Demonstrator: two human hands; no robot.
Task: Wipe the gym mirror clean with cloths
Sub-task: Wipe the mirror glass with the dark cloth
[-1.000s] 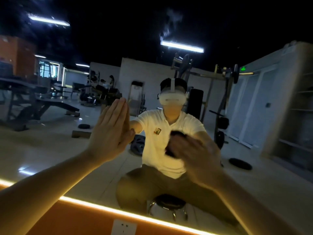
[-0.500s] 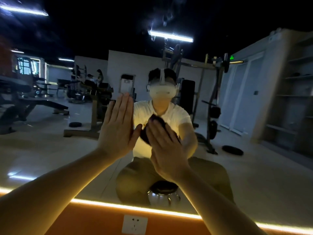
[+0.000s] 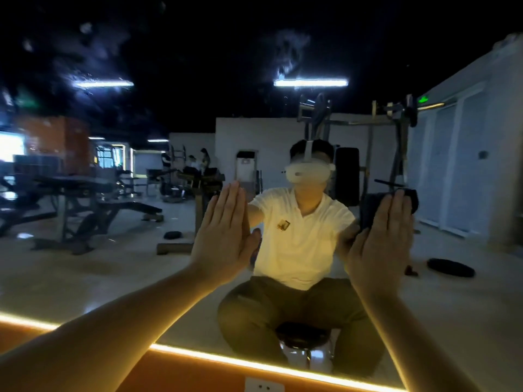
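Pressing dark cloth (image 3: 371, 213) onto mirror (image 3: 113, 264) w/ right hand (image 3: 379, 250), fingers straight, grip apart, left hand (image 3: 223, 236) flat on mirror, grip apart

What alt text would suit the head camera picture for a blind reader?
A person's right hand presses a dark cloth flat against a large gym mirror, while the left hand rests open-palmed on the glass. The mirror reflects the person seated in a white shirt and headset, weight machines behind. A glowing strip edges it below.
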